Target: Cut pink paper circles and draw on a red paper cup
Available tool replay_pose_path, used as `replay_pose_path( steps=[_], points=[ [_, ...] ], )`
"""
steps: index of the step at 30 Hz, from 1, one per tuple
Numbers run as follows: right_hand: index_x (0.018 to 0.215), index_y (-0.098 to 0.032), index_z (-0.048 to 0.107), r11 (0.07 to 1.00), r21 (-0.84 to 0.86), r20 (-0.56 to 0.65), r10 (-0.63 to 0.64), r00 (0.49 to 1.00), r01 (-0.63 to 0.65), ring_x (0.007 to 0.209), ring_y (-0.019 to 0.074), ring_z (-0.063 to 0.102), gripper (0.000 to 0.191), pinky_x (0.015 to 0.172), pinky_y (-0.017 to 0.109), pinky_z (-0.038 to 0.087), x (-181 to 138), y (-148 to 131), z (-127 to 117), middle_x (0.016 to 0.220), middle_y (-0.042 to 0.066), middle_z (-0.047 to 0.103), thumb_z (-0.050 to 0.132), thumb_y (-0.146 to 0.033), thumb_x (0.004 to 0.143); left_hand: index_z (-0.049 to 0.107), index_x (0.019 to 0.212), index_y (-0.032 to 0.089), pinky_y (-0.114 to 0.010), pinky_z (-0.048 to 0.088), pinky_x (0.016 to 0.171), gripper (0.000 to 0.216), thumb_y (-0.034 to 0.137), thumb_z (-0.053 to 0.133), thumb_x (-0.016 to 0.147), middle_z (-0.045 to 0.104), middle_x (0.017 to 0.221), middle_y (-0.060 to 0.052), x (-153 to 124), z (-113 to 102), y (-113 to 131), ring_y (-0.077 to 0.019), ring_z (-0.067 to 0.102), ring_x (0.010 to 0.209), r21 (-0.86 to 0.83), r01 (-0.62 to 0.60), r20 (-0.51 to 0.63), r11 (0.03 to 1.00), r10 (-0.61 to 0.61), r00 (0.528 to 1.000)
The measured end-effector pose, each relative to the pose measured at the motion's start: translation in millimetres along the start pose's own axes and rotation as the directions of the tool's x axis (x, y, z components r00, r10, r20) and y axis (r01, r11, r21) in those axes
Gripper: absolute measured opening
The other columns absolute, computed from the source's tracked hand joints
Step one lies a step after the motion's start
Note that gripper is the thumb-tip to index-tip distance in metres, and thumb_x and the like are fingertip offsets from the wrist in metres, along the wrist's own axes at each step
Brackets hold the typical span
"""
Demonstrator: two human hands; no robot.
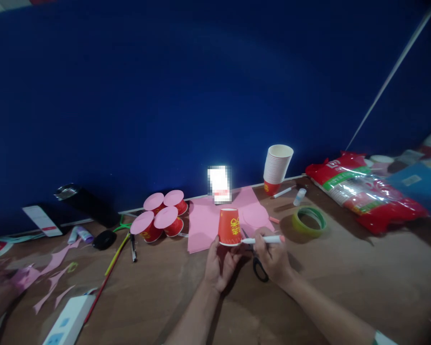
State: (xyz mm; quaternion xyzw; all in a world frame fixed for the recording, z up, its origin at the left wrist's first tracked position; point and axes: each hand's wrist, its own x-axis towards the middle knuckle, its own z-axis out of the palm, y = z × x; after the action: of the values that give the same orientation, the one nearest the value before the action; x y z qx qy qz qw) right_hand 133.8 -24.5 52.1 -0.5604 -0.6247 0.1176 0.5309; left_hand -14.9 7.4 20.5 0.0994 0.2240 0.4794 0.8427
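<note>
My left hand grips a red paper cup with yellow characters, held upside down with its rim at the bottom. In my right hand is a white marker, its tip at the lower right side of the cup near the rim. Beneath my right hand lie scissors with a black handle, their blades partly hidden. Behind the cup are sheets of pink paper. Several red cups topped with pink discs stand left of the paper.
A stack of paper cups, green tape, a small glue bottle and a red plastic pack are to the right. Leftward lie pink scraps, a white power strip and another person's hand. A blue wall rises behind.
</note>
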Motion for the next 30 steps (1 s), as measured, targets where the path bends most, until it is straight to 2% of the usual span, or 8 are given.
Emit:
replay_pose_path(
  steps=[3, 8, 12, 18, 21, 24, 30],
  points=[
    [0.067, -0.021, 0.046, 1.0, -0.007, 0.021, 0.001, 1.0, -0.001, 0.048, 0.0121, 0.049, 0.027, 0.05, 0.023, 0.037, 0, 1, 1, 0.054, -0.003, 0.05, 0.037, -0.024, 0.092, 0.061, 0.111, 0.009, -0.037, 0.051, 0.083, 0.036, 0.033, 0.049, 0.088, 0.07, 0.096, -0.014, 0, -1, 0, -0.0219, 0.066, 0.084, 0.006, -0.002, -0.02, 1.0, 0.002, 1.0],
    [0.067, -0.021, 0.047, 1.0, -0.026, 0.025, -0.015, 1.0, 0.016, 0.049, 0.0129, 0.05, 0.027, 0.05, 0.024, 0.037, -2, 3, 3, 0.052, -0.003, 0.049, 0.036, -0.024, 0.092, 0.058, 0.115, 0.005, -0.039, 0.05, 0.085, 0.042, 0.036, 0.048, 0.088, 0.069, 0.101, -0.018, 1, 0, 0, -0.0228, 0.066, 0.086, 0.019, 0.013, 0.023, 1.0, -0.013, 1.0],
    [0.069, -0.02, 0.049, 1.0, -0.017, 0.034, -0.023, 0.999, 0.024, 0.047, 0.0126, 0.051, 0.025, 0.048, 0.023, 0.037, -3, 3, 4, 0.053, -0.003, 0.052, 0.037, -0.023, 0.092, 0.057, 0.117, 0.008, -0.04, 0.047, 0.091, 0.043, 0.039, 0.046, 0.089, 0.068, 0.102, -0.017, 1, 3, 0, -0.0245, 0.064, 0.097, 0.008, 0.021, 0.014, 1.0, -0.022, 1.0],
    [0.072, -0.02, 0.052, 0.999, 0.018, 0.044, -0.036, 0.998, 0.035, 0.048, 0.0121, 0.053, 0.025, 0.05, 0.023, 0.039, -3, -1, 3, 0.055, -0.003, 0.054, 0.038, -0.022, 0.092, 0.06, 0.113, 0.01, -0.037, 0.046, 0.093, 0.046, 0.046, 0.046, 0.088, 0.067, 0.108, -0.015, -1, 5, -2, -0.0223, 0.062, 0.099, -0.015, 0.017, 0.049, 1.0, -0.017, 0.999],
    [0.073, -0.02, 0.052, 0.999, 0.034, 0.071, -0.036, 0.997, 0.034, 0.049, 0.0127, 0.053, 0.024, 0.05, 0.023, 0.04, -6, 0, 5, 0.056, -0.002, 0.055, 0.039, -0.023, 0.092, 0.06, 0.113, 0.009, -0.036, 0.044, 0.096, 0.046, 0.045, 0.051, 0.086, 0.065, 0.112, -0.016, 0, 3, -5, -0.0227, 0.061, 0.101, 0.019, -0.005, 0.049, 1.0, 0.004, 0.999],
    [0.073, -0.021, 0.051, 0.999, 0.038, 0.075, -0.03, 0.997, 0.027, 0.051, 0.0134, 0.053, 0.023, 0.049, 0.023, 0.04, -9, 2, 6, 0.056, -0.002, 0.054, 0.039, -0.024, 0.092, 0.06, 0.112, 0.009, -0.039, 0.041, 0.098, 0.052, 0.051, 0.055, 0.082, 0.065, 0.11, -0.017, 1, -2, -8, -0.0251, 0.06, 0.103, 0.068, -0.012, 0.039, 0.998, 0.009, 0.999],
    [0.075, -0.02, 0.054, 0.999, 0.024, 0.062, -0.045, 0.997, 0.043, 0.054, 0.0133, 0.055, 0.021, 0.055, 0.024, 0.042, -10, 2, 6, 0.062, -0.001, 0.058, 0.04, -0.021, 0.091, 0.061, 0.108, 0.011, -0.041, 0.04, 0.098, 0.058, 0.06, 0.052, 0.078, 0.066, 0.104, -0.015, 3, -9, -12, -0.0254, 0.06, 0.1, 0.095, -0.011, 0.06, 0.995, 0.005, 0.998]
  ],
)
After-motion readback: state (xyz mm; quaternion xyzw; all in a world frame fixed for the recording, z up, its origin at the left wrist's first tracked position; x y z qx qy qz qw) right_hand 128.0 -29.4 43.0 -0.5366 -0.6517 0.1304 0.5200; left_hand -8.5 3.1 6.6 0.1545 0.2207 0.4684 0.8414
